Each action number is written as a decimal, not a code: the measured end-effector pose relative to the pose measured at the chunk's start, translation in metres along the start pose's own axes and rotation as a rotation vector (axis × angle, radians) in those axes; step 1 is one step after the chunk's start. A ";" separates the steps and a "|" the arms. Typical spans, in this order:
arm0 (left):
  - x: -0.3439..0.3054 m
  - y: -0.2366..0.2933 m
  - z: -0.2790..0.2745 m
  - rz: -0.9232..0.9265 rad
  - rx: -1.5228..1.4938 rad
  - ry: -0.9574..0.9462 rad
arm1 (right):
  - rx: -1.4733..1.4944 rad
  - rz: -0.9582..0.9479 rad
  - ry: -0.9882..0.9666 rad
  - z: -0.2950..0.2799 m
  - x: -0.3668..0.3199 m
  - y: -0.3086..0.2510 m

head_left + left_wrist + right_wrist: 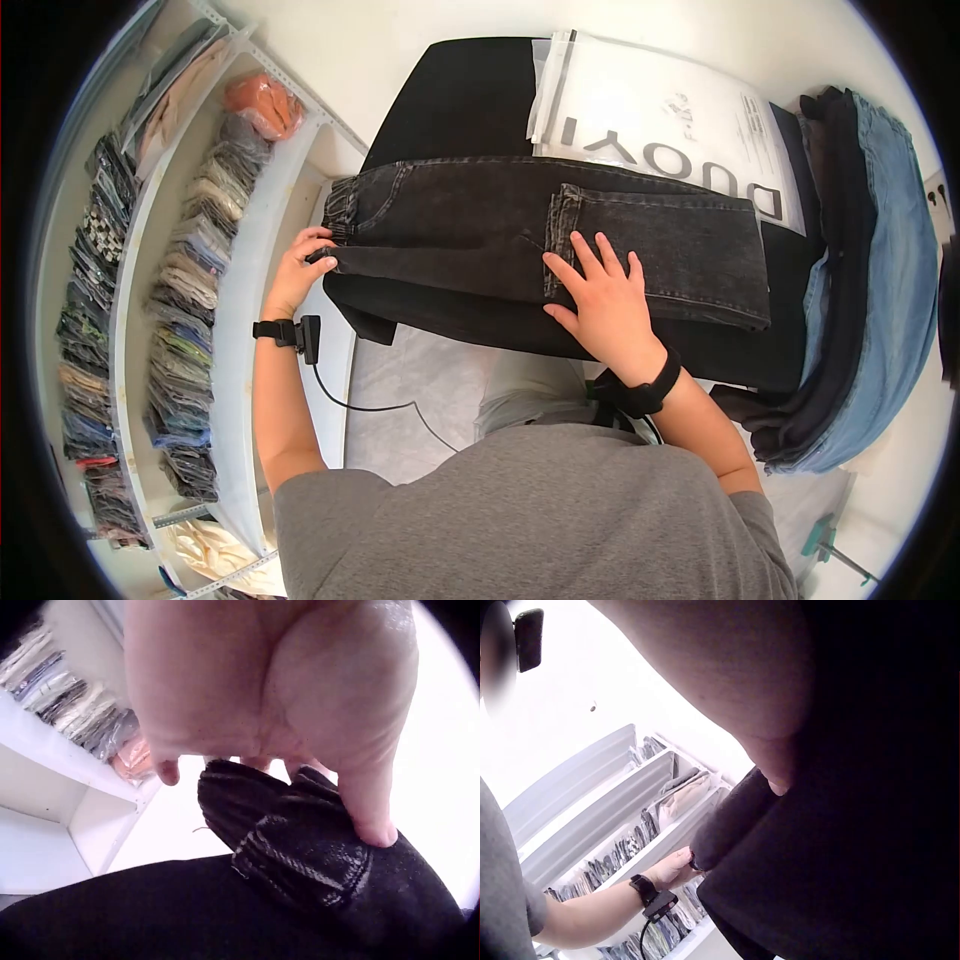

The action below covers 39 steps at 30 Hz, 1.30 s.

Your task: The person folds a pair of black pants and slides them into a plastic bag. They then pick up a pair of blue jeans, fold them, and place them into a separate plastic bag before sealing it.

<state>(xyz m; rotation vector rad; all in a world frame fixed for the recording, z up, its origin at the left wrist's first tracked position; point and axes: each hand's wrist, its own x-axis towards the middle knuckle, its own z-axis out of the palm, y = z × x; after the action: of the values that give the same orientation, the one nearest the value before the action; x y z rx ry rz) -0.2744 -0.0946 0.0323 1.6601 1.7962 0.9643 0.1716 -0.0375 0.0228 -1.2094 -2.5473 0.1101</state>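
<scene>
A pair of black denim pants [450, 205] lies folded lengthwise across a black-covered table [455, 95], its lower legs [680, 240] turned back over the right part. My left hand [298, 272] pinches the gathered elastic waistband [341, 208] at the left end, thumb on the near edge. In the left wrist view that thumb presses on the dark denim [300, 859], while the other fingers are partly hidden behind the cloth. My right hand [610, 305] rests with spread fingers on the folded-back legs, near their hem.
Clear plastic bags with large printed letters [650, 110] lie at the table's far side. Blue and black jeans [890, 260] hang over the right end. On the left stand shelves [240, 330] packed with bagged clothes [190, 290]. A cable [365, 408] trails from the left wrist camera.
</scene>
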 end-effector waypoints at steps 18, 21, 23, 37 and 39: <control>-0.003 0.043 0.064 -0.607 -0.144 0.533 | 0.019 -0.002 0.032 0.003 -0.003 0.002; -0.019 0.043 0.067 -0.406 -1.200 0.596 | 0.020 -0.005 0.040 0.003 -0.003 0.002; -0.015 0.041 0.080 -0.442 -1.354 0.731 | 0.022 -0.003 0.038 0.003 -0.003 0.002; 0.030 0.131 0.079 -0.362 -1.259 0.763 | 0.015 -0.004 0.045 0.006 -0.005 0.003; 0.034 0.185 0.089 -0.135 -1.183 0.749 | 0.010 -0.005 0.059 0.006 -0.006 0.003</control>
<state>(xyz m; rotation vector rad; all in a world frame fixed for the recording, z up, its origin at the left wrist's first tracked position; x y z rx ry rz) -0.0942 -0.0459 0.1243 0.4333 1.1461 2.1674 0.1756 -0.0394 0.0154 -1.1855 -2.4963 0.0845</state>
